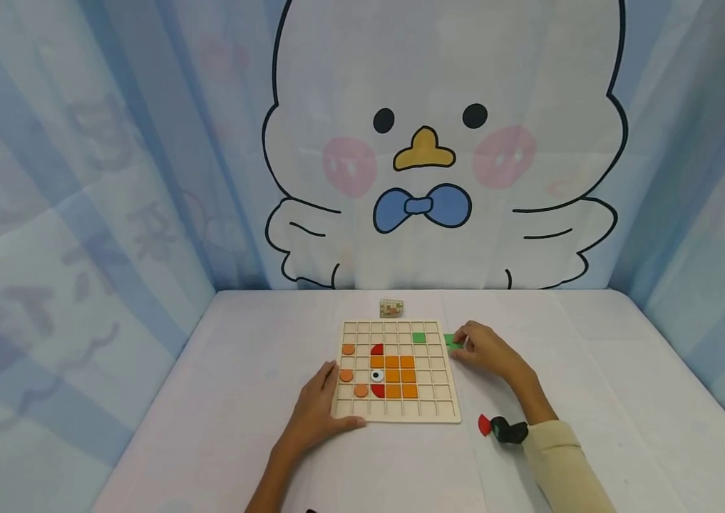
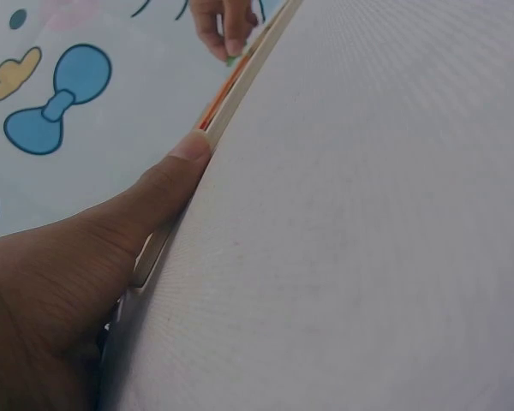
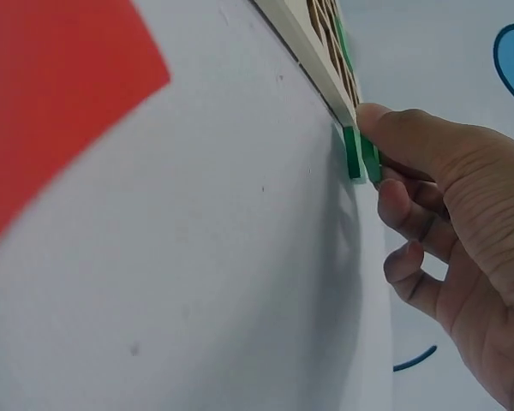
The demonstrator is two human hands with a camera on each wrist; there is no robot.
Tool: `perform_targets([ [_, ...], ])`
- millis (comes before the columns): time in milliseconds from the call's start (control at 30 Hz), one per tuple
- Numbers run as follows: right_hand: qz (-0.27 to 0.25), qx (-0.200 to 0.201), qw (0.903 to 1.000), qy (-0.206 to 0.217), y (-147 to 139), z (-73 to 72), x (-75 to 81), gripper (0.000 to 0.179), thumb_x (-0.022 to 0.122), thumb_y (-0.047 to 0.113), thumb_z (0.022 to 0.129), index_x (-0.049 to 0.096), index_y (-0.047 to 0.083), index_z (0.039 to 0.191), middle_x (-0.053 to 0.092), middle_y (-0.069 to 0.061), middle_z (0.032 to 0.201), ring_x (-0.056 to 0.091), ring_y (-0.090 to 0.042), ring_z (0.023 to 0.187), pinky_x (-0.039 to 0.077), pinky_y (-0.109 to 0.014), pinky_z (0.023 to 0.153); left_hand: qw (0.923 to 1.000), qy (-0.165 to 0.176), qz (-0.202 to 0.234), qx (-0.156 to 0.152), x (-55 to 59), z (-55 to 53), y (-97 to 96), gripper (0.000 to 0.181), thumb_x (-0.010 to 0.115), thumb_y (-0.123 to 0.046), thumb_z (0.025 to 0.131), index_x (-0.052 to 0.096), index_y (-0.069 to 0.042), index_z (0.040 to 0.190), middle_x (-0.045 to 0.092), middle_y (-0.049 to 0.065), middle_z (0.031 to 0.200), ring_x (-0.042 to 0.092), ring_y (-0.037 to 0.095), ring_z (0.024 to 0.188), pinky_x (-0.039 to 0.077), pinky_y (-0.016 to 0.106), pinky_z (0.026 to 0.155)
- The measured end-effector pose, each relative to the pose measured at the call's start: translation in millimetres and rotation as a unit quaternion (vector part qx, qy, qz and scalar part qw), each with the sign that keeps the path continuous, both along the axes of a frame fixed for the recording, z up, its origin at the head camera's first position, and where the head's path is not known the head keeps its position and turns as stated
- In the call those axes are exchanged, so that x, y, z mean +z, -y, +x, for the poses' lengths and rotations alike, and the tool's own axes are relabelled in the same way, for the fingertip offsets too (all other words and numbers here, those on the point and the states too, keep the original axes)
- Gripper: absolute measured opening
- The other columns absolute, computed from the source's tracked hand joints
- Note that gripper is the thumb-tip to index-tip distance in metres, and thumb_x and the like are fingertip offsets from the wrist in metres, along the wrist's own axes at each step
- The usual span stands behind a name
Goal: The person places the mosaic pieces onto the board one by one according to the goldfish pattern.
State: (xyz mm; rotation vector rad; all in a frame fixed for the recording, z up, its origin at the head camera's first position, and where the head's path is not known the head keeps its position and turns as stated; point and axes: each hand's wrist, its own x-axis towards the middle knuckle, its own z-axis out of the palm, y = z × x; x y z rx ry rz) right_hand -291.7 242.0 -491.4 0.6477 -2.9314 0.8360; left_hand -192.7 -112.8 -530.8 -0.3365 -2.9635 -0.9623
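A wooden grid board [image 1: 400,419] lies on the table, and my left hand [image 1: 316,411] grips its near left corner, thumb [image 2: 193,145] along the front edge. On it are orange square tiles [image 1: 392,376], red quarter-round pieces [image 1: 378,390], a round eye piece [image 1: 377,375], orange discs [image 1: 346,375] and one green square tile [image 1: 419,338]. Beside the board's right edge, my right hand [image 1: 489,349] pinches a green tile [image 3: 371,160] between thumb and fingers. Another green tile [image 3: 352,152] stands out right next to it at the board's edge.
Behind the board lies a small card with a coloured grid pattern [image 1: 391,308]. A red quarter-round piece [image 1: 485,425] is on the table near the black wrist camera [image 1: 508,430] on the right arm. A curtain with a cartoon bird [image 1: 426,256] hangs behind the table.
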Motion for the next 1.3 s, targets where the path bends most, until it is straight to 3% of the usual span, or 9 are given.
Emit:
perform_targets([
  [267,-0.002,0.035,0.9994,-0.006,23.0,-1.6,5.7,0.024,0.077,0.019,0.084,0.067,0.001,0.096,0.061,-0.006,0.093,0.052,-0.012,0.076,0.047,-0.022,0.065,1.0000,0.001,0.002,-0.002,1.5,0.2,0.9,0.121,0.074,-0.072,0.066,0.027,-0.003,0.153,0.023,0.015,0.161,0.032,0.034,0.143,0.032,0.053,0.116],
  [567,0.040,0.066,0.9968,-0.022,47.1,-4.8,6.5,0.026,0.076,0.023,0.086,0.067,0.003,0.100,0.061,-0.004,0.096,0.052,-0.010,0.078,0.049,-0.027,0.070,1.0000,0.004,0.000,-0.002,1.2,1.5,0.5,0.121,0.073,-0.073,0.066,0.027,-0.004,0.154,0.023,0.014,0.161,0.032,0.033,0.143,0.032,0.052,0.115],
  [1300,0.056,0.048,0.9973,0.010,63.8,-5.5,8.1,0.025,0.075,0.021,0.086,0.068,0.005,0.104,0.060,-0.003,0.100,0.052,-0.012,0.081,0.050,-0.030,0.076,1.0000,0.000,-0.005,-0.006,-0.9,-1.0,1.7,0.120,0.073,-0.073,0.067,0.028,-0.004,0.154,0.024,0.013,0.161,0.033,0.033,0.143,0.032,0.051,0.116],
])
